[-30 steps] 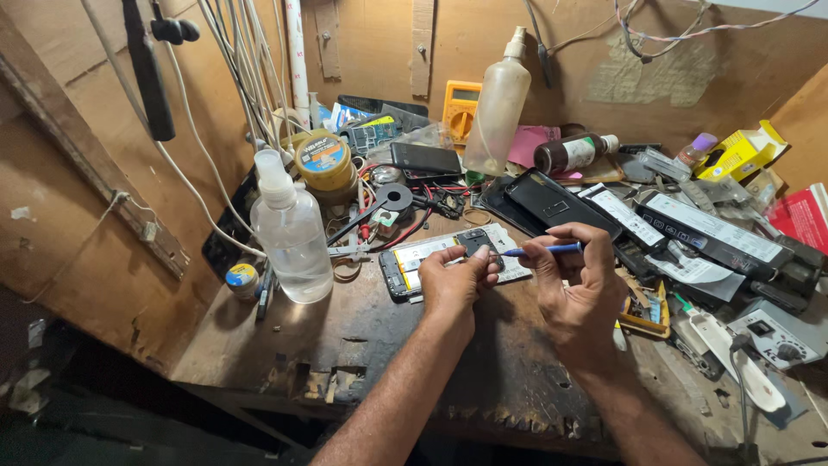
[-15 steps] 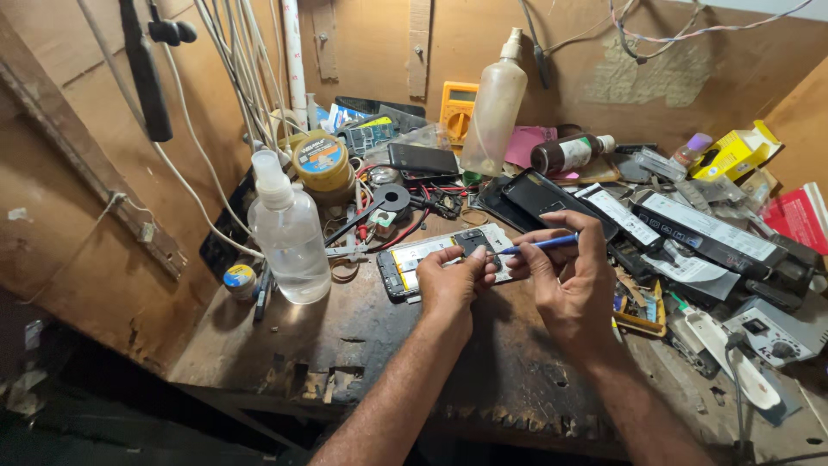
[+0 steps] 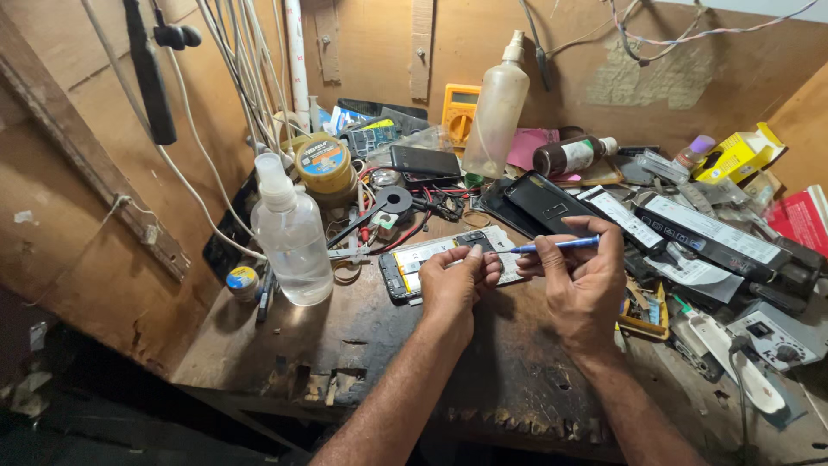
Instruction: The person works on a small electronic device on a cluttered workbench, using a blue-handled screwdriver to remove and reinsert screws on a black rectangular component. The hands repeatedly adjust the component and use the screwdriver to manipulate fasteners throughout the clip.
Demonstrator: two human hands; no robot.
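Note:
An opened phone [image 3: 435,259] with its back cover off lies flat on the worn wooden bench [image 3: 345,336]. My left hand [image 3: 457,285] rests on the phone's right part, fingers curled and pressing on it. My right hand [image 3: 580,280] pinches a thin blue tool [image 3: 552,245], its tip pointing left at the phone near my left fingertips. Both forearms come up from the bottom of the head view.
A clear plastic bottle [image 3: 293,237] stands left of the phone. A round tin [image 3: 323,168], a tall spray bottle [image 3: 496,108], a yellow multimeter [image 3: 459,110] and cables crowd the back. Several phones and parts [image 3: 690,229] lie on the right. Wooden walls close the left and rear.
Both hands hold almost the same position over the phone. The blue tool's tip has shifted slightly along the phone's edge.

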